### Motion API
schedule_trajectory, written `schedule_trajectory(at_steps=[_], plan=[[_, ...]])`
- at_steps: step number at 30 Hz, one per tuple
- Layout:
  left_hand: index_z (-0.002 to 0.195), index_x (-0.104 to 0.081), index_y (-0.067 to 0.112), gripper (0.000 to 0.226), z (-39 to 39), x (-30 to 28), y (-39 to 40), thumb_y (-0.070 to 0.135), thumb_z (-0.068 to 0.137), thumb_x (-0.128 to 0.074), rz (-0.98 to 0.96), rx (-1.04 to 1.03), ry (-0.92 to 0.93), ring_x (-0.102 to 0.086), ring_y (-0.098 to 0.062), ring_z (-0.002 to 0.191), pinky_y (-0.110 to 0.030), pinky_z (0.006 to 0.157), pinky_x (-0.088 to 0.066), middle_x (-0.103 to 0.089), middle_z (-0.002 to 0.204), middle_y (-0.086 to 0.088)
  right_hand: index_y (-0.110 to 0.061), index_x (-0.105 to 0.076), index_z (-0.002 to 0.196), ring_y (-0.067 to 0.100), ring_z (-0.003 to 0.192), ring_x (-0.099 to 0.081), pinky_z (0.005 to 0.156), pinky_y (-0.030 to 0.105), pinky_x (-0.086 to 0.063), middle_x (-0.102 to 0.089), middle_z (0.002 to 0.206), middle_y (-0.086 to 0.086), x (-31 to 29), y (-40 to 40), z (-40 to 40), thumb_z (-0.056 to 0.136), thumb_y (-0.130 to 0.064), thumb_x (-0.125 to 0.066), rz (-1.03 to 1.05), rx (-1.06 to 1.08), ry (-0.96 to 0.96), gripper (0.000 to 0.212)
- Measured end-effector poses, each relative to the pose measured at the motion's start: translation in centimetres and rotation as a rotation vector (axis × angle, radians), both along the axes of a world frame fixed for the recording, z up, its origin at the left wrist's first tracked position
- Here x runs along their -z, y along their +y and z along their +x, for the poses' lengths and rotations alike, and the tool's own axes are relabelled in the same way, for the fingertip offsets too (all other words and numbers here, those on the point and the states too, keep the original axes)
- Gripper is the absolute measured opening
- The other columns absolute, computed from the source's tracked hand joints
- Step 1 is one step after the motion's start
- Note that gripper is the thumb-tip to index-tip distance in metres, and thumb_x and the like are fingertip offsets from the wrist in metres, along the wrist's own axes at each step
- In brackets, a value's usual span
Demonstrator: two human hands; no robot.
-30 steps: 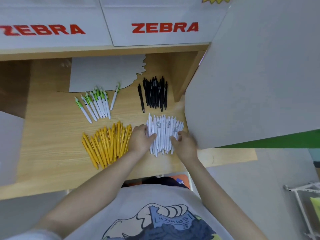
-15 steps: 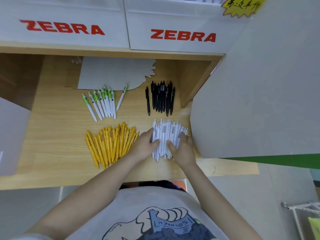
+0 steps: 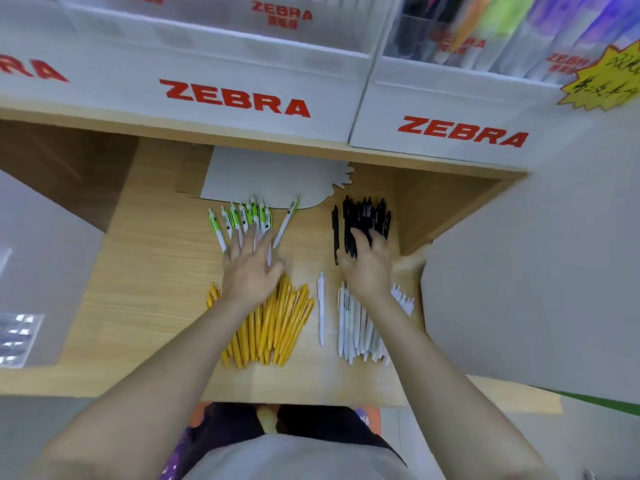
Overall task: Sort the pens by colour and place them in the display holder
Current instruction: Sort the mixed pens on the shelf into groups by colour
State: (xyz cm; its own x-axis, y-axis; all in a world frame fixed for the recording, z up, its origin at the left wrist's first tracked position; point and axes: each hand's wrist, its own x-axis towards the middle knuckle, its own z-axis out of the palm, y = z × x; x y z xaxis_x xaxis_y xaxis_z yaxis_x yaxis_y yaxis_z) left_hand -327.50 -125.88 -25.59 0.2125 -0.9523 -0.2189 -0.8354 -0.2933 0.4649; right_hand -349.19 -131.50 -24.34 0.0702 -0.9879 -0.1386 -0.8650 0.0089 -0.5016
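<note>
Four sorted groups of pens lie on the wooden shelf. Green-and-white pens lie at the back left, black pens at the back right, yellow pens at the front left, white pens at the front right. One white pen lies apart between the yellow and white groups. My left hand reaches with spread fingers over the near ends of the green-and-white pens. My right hand has its fingers on the near ends of the black pens. The display holder with coloured pens stands above, blurred.
White boxes marked ZEBRA stand on the ledge above the shelf. A grey card lies at the back of the shelf. A grey panel walls off the right side, and a grey block sits at the left.
Both hands left the white pens and moved away from me, the left to the green-and-white pens, the right to the black pens. The camera tilted up, showing the display holder.
</note>
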Motion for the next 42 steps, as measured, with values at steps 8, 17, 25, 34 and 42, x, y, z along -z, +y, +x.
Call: schedule_trajectory(at_steps=[8,17,25,34,42], plan=[[0.157,-0.007,0.042,0.072,0.1,4.2,-3.9,0.071,0.091,-0.009,0.043,0.407,-0.276,0.022,-0.027,0.15,-0.059,0.117,0.014,0.016,0.166,0.007,-0.045,-0.035,0.146,0.026,0.15,0.011,0.119,0.056,0.005,-0.003,0.165,-0.001,4.8,-3.7,1.2,0.1,-0.049,-0.037,-0.016,-0.278,0.3,0.046],[0.159,-0.01,0.024,0.075,0.5,4.8,-4.6,0.066,0.098,-0.024,0.058,0.209,-0.2,0.015,-0.02,0.152,-0.053,0.12,0.012,0.005,0.167,0.001,-0.04,-0.039,0.145,0.024,0.15,0.009,0.118,0.05,0.012,-0.003,0.165,0.0,4.5,-4.0,-0.3,0.098,-0.056,-0.037,-0.022,-0.143,0.301,0.05],[0.156,-0.027,0.027,0.063,3.7,3.4,-1.4,0.056,0.1,-0.03,-0.089,0.146,-0.067,0.007,-0.021,0.153,-0.046,0.122,0.006,-0.008,0.167,-0.004,-0.003,-0.071,0.107,0.037,0.12,-0.052,0.102,0.039,-0.036,-0.063,0.12,0.017,2.9,-2.3,5.3,0.09,-0.014,-0.055,-0.076,-0.265,-0.058,0.025],[0.123,-0.067,0.019,0.051,4.9,3.8,7.5,0.05,0.092,-0.041,-0.125,0.076,-0.066,-0.053,-0.025,0.11,-0.041,0.09,-0.036,-0.06,0.113,-0.002,-0.01,-0.064,0.125,0.023,0.116,-0.044,0.093,0.023,-0.032,-0.06,0.117,0.007,3.1,2.9,9.5,0.091,-0.033,-0.065,0.193,-0.427,-0.144,0.04],[0.136,-0.055,0.009,0.047,7.3,1.9,3.6,0.034,0.095,-0.053,-0.132,-0.3,0.276,-0.046,-0.031,0.122,-0.033,0.1,-0.034,-0.054,0.129,-0.015,0.002,-0.065,0.114,0.023,0.104,-0.05,0.085,0.023,-0.034,-0.059,0.109,0.015,2.4,0.1,11.2,0.093,-0.015,-0.063,0.118,-0.266,-0.274,0.028]])
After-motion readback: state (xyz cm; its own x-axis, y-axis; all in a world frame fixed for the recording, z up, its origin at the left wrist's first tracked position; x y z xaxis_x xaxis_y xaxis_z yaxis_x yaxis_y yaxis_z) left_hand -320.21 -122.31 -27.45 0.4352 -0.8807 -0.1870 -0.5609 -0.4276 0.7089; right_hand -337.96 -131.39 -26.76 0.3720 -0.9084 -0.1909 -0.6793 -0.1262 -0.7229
